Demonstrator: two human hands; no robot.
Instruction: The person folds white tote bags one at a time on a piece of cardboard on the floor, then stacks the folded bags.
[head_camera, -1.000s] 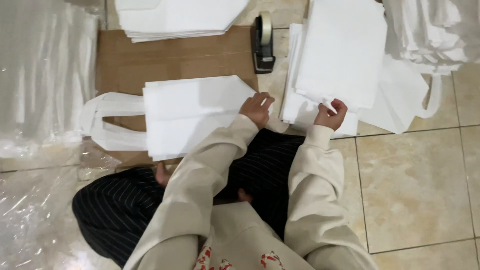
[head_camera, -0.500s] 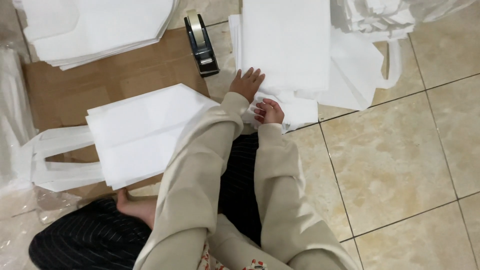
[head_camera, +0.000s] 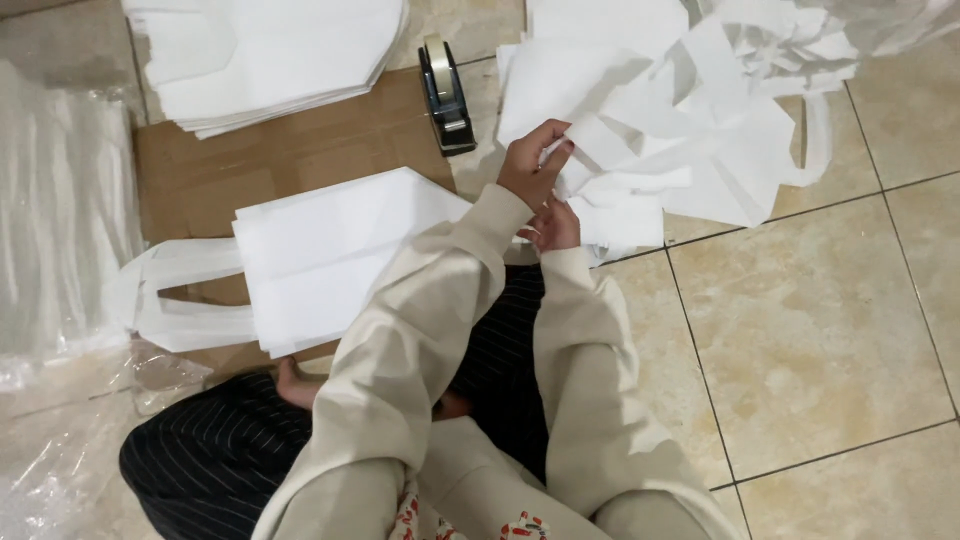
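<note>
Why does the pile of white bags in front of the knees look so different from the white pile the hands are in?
The stack on the cardboard lies flat and squared, edges lined up; the loose heap is rumpled, with sheets and handles pointing every way. The stack rests on brown cardboard; the heap lies on tiles. No hand touches the stack, while the left hand pinches a piece of the heap and the right hand rests at its edge. Both are plain white bags.

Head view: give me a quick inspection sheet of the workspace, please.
Surface: beige tile floor, brown cardboard sheet on it.
Job's things: loose white bags, one being lifted; neat folded stack on the cardboard.
Clutter: second white stack, black tape dispenser, clear plastic wrap.
Grippers: left hand pinching a bag edge; right hand gripping bags beneath.
Cables: nothing seen.
Surroundings: nothing seen.
</note>
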